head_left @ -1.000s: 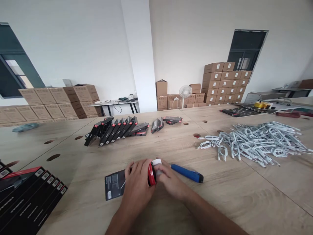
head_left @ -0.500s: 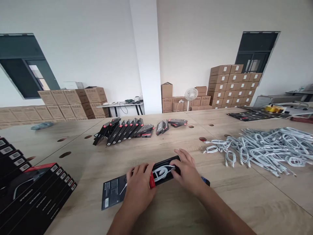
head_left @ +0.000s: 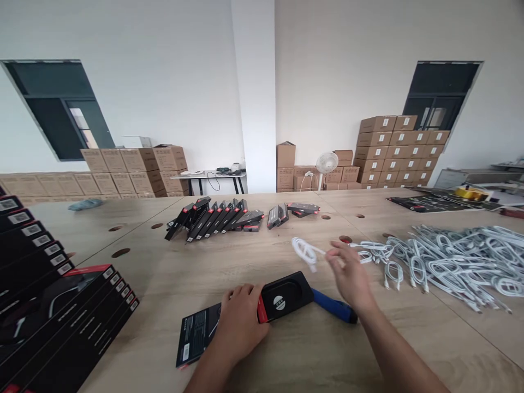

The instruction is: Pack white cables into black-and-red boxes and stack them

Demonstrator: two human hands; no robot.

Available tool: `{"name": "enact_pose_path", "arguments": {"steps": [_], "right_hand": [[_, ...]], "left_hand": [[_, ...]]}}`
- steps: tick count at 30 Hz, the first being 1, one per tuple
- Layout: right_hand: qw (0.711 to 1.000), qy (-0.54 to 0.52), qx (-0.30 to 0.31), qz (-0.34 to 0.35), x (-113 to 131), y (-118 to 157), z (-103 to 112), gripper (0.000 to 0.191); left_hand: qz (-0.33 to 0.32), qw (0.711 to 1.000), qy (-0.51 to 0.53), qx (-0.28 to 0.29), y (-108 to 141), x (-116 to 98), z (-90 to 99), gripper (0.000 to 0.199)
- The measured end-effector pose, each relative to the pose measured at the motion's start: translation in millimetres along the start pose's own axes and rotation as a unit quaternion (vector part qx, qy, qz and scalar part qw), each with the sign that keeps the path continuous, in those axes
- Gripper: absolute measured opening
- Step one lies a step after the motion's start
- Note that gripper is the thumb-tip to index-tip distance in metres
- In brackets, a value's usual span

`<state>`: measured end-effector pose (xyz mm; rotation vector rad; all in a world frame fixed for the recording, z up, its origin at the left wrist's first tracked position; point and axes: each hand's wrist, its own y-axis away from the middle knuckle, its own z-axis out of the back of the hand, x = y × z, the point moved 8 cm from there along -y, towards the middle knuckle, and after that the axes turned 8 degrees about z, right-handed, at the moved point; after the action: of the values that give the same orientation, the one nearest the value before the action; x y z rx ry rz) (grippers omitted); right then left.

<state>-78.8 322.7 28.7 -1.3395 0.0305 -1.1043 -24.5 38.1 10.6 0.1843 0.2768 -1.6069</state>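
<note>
The right hand (head_left: 347,271) is pinching one end of a white cable (head_left: 304,252), its coil dangling beyond the black tray (head_left: 293,291), left of the pile (head_left: 454,265). The left hand (head_left: 244,317) is gripping the tray's red end over the near counter (head_left: 409,349). Held so lightly, the coil risks slipping or unwinding; a loosening left grip risks the tray sliding against the blue tool (head_left: 335,307).

Stacked cartons (head_left: 131,180) stand behind perhaps a rag (head_left: 85,204).

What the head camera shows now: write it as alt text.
A looped white cable extends from a person's right hand; the left hand holds a black tray on a wooden table, with more white cables piled at right.
</note>
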Motion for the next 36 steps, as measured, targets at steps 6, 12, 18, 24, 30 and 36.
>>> {"name": "enact_pose_path", "arguments": {"steps": [6,12,18,24,30,36], "right_hand": [[0.983,0.045,-0.142,-0.108,-37.1,-4.1,47.0,0.046],[0.988,-0.124,0.052,-0.081,18.9,21.3,-33.3,0.043],[0.942,-0.283,0.178,-0.035,91.8,52.5,-70.8,0.037],[0.840,-0.483,0.193,-0.154,101.2,61.5,-82.8,0.035],[0.840,-0.498,0.137,-0.166,102.4,49.5,-67.9,0.029],[0.880,-0.451,0.138,-0.061,123.2,54.3,-52.1,0.026]], "left_hand": [[0.005,0.999,0.022,-0.031,0.8,-0.6,7.7,0.077],[-0.013,0.994,0.041,-0.101,3.3,-0.2,18.2,0.074],[-0.103,0.977,0.119,-0.146,9.6,-6.8,25.5,0.086],[-0.186,0.962,0.128,-0.152,19.4,-20.4,38.2,0.091],[-0.226,0.949,0.073,-0.208,26.9,-31.0,46.2,0.058],[-0.128,0.887,0.261,-0.357,36.3,-7.4,76.8,0.035]]}}
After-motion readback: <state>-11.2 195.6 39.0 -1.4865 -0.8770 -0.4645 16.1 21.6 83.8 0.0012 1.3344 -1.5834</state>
